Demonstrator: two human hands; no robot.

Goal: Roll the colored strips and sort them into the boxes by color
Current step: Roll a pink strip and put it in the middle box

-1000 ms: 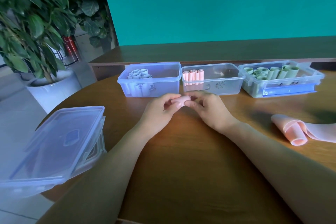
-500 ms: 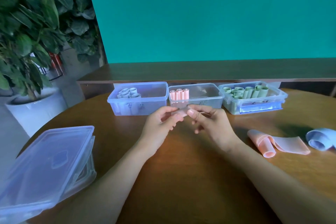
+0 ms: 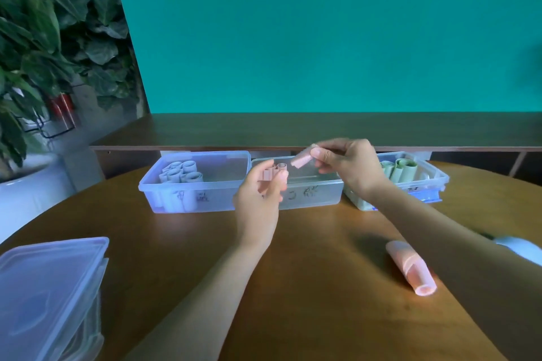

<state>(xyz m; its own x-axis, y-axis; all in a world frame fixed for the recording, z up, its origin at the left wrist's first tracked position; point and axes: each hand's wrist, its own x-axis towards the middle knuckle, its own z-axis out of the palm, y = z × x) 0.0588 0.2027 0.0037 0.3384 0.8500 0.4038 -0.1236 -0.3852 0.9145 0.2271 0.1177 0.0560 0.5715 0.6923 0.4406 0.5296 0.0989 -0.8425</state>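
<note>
Round brown wooden counter [image 3: 308, 287]. Along its far edge, three clear plastic boxes in a row, side by side: left box [image 3: 193, 184] with blue-grey rolls, middle box [image 3: 311, 189] with pink rolls, right box [image 3: 422, 184] with green rolls. Near left edge, a lidded clear box [image 3: 50, 290] stands well apart from the row. On the right, a loose pink roll [image 3: 410, 268] lies on the wood; a pale blue strip [image 3: 522, 248] at the far right edge, partly hidden.

Right hand [image 3: 350, 164] pinching pink roll [image 3: 302, 159] above middle box [image 3: 311, 193].
</note>
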